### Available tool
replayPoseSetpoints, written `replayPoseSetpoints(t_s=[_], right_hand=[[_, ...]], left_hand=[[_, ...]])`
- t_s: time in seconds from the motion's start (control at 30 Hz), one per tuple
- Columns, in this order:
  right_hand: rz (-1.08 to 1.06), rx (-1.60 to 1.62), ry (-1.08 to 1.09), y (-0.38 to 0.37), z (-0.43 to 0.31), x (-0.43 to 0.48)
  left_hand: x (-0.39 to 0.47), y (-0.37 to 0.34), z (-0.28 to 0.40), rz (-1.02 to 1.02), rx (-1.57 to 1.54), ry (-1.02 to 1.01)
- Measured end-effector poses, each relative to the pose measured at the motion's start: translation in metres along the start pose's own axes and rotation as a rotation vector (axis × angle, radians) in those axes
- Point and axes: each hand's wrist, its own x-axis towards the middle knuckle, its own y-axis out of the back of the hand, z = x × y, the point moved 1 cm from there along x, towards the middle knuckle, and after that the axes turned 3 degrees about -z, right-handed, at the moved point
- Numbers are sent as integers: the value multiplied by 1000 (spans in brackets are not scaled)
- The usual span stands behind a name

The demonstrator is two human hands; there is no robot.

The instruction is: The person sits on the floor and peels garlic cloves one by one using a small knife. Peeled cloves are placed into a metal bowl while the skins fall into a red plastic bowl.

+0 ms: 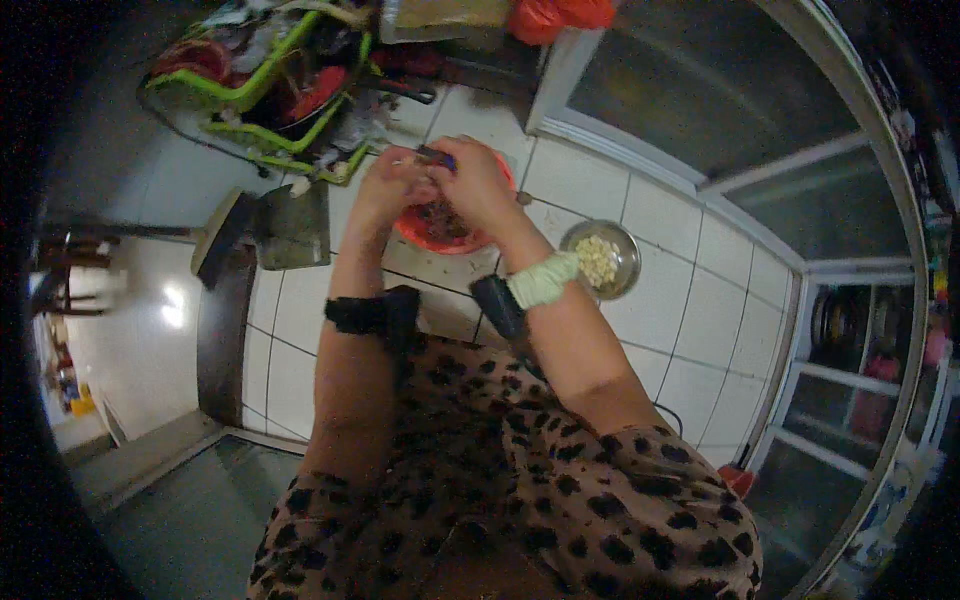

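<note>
Both hands meet above a red plastic basin, which holds small reddish-brown pieces too dim to identify. My right hand grips the dark handle of a small tool, perhaps a knife; its blade cannot be made out. Close against it, my left hand has its fingers bent around something small and pale, mostly hidden by the fingers. To the right of my right forearm, a round stainless-steel bowl on the tiles contains pale, peeled pieces that look like garlic cloves.
A green-edged rack with bags and kitchenware stands at the upper left. Below it are a dustpan and a broom head. White-framed glass panels border the white tile floor on the right. A red bag sits at the top.
</note>
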Motion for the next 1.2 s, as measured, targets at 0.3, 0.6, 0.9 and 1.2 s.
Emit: replayPoseSetpoints(t_s=[0.3, 0.6, 0.9, 1.2], right_hand=[[-92, 420, 39, -15, 2, 20], [-21, 373, -13, -6, 16, 21], [-139, 569, -146, 8, 7, 19], [-223, 43, -123, 124, 154, -14]], left_hand=[[5, 14, 8, 20, 1, 86], [18, -15, 2, 5, -103, 46], [14, -22, -4, 28, -321, 2], [8, -6, 11, -76, -315, 9]])
